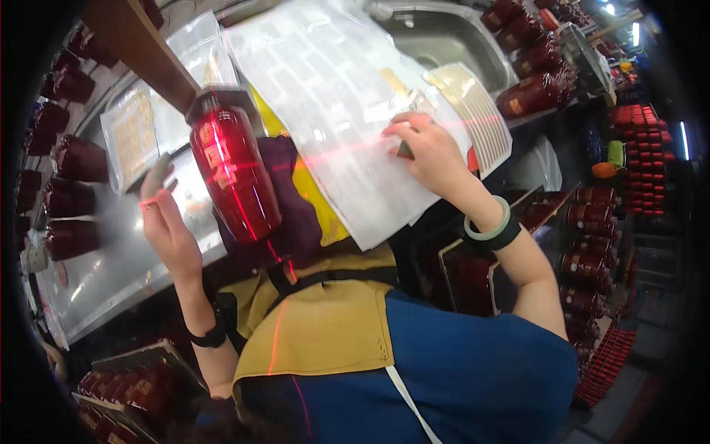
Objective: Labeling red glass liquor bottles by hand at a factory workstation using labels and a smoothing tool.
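Dark red glossy jars [78,159] crowd the room, lining the far left, filling the upper right corner and standing in ranks down the right side, where stacks of red pieces [640,159] rise beneath strip lamps [684,140]. More jars fill a tray [137,388] at lower left. Shiny metal makes up the worktop [96,292], with a steel sink basin [492,63] sunk at its far right. A large white sheet [303,81] covers much of the middle, over something yellow [307,196]; a cream striped sheet [481,118] lies to its right, and smaller clear sheets with gold patterns [129,133] lie at the left. Near the person, one red jar with gold lettering [233,174] leans at a slant beside a purple cloth [292,181], its neck by a wooden post [140,48]. Red light lines cross it and the white sheet. The left hand [170,226] is open beside that jar, apart from it. The right hand [425,152] rests curled on the white sheet; whether its fingers grip the small dark green bit there, I cannot tell.
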Demonstrator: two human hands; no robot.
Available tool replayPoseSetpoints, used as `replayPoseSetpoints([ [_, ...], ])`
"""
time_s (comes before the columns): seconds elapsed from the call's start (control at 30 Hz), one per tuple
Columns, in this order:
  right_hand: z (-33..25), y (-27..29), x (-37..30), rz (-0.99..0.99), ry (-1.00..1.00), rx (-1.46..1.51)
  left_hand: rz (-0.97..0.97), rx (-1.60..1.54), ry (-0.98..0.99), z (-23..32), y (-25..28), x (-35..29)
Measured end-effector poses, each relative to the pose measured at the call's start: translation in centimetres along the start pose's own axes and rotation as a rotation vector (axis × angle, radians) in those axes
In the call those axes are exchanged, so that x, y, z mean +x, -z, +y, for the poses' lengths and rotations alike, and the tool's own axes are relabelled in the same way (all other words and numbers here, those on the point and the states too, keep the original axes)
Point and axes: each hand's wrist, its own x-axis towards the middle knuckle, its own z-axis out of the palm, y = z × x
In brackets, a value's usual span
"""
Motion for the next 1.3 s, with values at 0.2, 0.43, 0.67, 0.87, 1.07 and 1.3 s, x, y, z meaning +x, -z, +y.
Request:
replayPoseSetpoints([
  [0.2, -4.2, 0.1, -4.5, -0.427, 0.165, 0.096, -0.005, 0.055, -0.043, 0.3, 0.3, -0.7],
  [0.43, -5.4, -0.7, -6.9, -0.302, 0.349, -0.077, 0.004, 0.018, -0.050, 0.8, 0.0, -1.4],
  [0.67, -5.5, -0.2, -6.9, -0.403, 0.143, 0.331, 0.032, 0.008, -0.085, 1.2, 0.2, -2.1],
  [0.87, -4.9, -0.1, -4.8, -0.481, 0.026, 0.503, 0.032, -0.028, -0.067, 1.5, 0.4, -2.4],
  [1.07, -3.9, 0.6, -3.3, -0.672, -0.114, 0.673, 0.043, -0.022, -0.076, 1.8, 0.6, -2.4],
  [1.3, -3.0, 0.6, -2.0, -0.730, -0.150, 0.767, 0.017, -0.027, -0.052, 1.7, 0.4, -2.7],
])
